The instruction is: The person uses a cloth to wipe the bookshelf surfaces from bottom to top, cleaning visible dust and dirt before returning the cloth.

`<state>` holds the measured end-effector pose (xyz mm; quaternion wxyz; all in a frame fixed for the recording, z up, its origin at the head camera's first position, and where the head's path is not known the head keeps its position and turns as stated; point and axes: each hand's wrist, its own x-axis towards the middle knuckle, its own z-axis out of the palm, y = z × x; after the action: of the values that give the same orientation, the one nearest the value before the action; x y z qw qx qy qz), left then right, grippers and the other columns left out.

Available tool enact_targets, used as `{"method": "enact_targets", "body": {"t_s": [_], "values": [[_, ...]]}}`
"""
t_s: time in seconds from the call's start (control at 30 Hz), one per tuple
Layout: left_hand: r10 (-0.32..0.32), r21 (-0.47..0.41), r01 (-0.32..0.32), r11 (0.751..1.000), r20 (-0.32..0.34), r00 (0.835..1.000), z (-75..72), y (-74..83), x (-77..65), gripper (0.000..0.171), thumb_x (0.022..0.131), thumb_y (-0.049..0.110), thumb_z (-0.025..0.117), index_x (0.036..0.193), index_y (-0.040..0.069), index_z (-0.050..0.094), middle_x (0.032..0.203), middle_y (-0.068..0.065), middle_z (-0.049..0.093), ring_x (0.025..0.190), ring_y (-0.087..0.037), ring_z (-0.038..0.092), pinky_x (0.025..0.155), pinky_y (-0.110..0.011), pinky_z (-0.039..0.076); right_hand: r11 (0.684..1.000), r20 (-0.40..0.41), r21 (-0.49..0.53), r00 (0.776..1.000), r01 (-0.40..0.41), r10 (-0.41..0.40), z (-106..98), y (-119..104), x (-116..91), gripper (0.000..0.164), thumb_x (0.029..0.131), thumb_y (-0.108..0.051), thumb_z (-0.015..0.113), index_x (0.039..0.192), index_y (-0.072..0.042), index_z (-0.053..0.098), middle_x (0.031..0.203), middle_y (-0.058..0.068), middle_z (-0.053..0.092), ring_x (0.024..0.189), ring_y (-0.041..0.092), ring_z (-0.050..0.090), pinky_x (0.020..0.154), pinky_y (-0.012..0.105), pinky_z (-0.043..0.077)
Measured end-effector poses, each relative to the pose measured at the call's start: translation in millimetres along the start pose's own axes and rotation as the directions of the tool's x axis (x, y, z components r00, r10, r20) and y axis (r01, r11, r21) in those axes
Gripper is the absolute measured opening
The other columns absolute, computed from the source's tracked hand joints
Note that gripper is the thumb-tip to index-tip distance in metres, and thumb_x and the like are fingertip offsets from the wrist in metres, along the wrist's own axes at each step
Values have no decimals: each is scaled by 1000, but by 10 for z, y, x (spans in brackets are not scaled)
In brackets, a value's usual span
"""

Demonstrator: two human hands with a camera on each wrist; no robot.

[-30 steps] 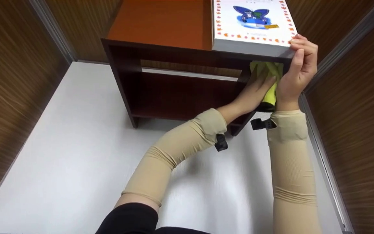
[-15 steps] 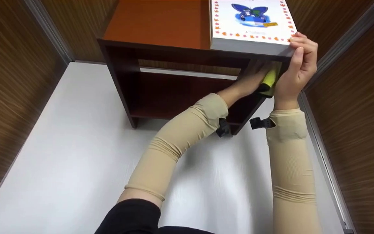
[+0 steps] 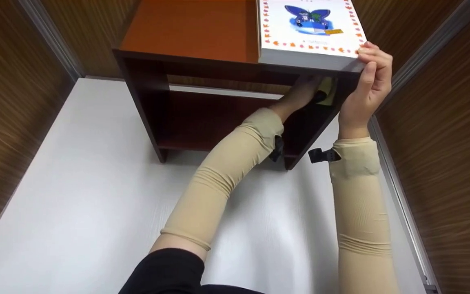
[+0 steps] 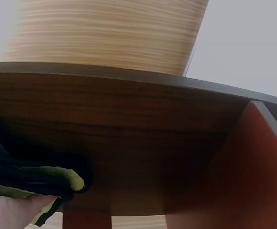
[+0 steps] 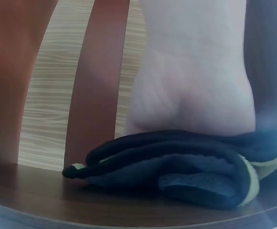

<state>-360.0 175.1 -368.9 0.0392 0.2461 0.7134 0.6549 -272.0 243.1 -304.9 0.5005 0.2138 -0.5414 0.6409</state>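
My left hand (image 3: 300, 92) reaches under the top of a small brown shelf (image 3: 194, 32), at its right side. It presses a folded cloth (image 3: 324, 85) against the wood, dark on one face and yellow-green on the other. In the right wrist view the heel of that palm bears on the dark folds of the cloth (image 5: 196, 167), and its fingers are hidden behind. In the left wrist view part of the hand shows at the cloth's lower edge. My right hand (image 3: 369, 85) grips the shelf's front right corner, its fingertips beside the book.
A thick white book (image 3: 308, 41) with a butterfly on its cover lies on the shelf top, at the right. A lower board (image 3: 202, 118) spans the shelf. Beneath is a white floor (image 3: 76, 183), and wood-grain walls (image 3: 443, 143) stand close around.
My left hand has moved deeper under the shelf top with the cloth, so less yellow-green shows. The right hand keeps its hold on the corner. The head view has shifted slightly.
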Motion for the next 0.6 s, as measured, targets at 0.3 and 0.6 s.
{"method": "enact_targets", "body": {"t_s": [0.3, 0.6], "values": [[-100, 0, 100, 995, 20, 995, 74, -235, -127, 56, 102, 36, 28, 151, 16, 9, 156, 2, 2, 134, 4, 4, 103, -12, 9, 998, -8, 47, 1000, 28, -28, 15, 37, -15, 31, 84, 13, 26, 82, 11, 57, 89, 17, 56, 106, 37, 47, 104, 41, 29], [-190, 26, 190, 981, 23, 981, 158, -539, -257, 57, 101, 42, 27, 150, 18, 12, 156, 4, -2, 135, 0, -10, 106, -18, -4, 1000, -22, 22, 1000, 9, -8, -2, 53, -14, 32, 85, 13, 27, 83, 10, 58, 90, 17, 56, 107, 36, 47, 105, 38, 29]]}}
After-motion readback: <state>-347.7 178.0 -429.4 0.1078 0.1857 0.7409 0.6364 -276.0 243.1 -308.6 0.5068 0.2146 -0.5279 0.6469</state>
